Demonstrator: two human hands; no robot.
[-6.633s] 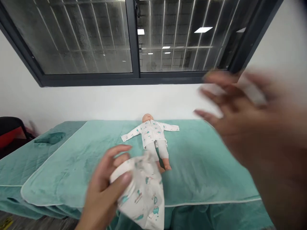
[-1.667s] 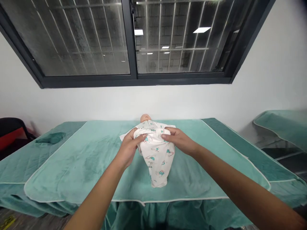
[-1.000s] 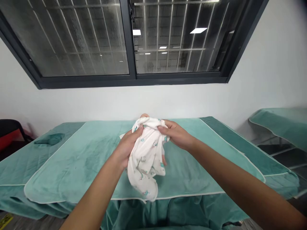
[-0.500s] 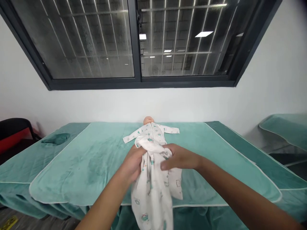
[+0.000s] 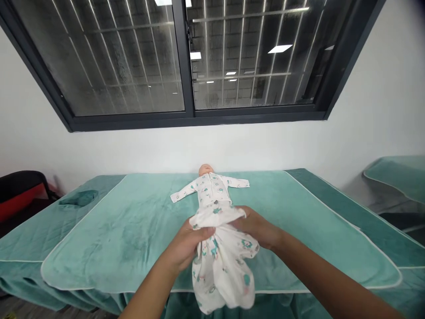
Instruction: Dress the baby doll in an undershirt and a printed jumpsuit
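Observation:
A baby doll lies on its back on the bed, head toward the wall. It wears a white long-sleeved top with small green prints, its sleeves spread to both sides. In front of it I hold white printed baby pants, bunched near the waist, with the legs hanging toward me. My left hand is closed on the left edge, thumb across the cloth. My right hand grips the right edge, its fingers partly hidden behind the fabric. The doll's lower body is covered by the pants and hands.
A light green blanket with white piping covers the bed. Behind it is a white wall with a dark-framed window. A black and red chair stands at the left. Another green-covered surface is at the right.
The pants have been raised and spread at the waist, and their legs hang shorter. My left thumb now lies over the cloth; my right hand has shifted right, its fingers behind it.

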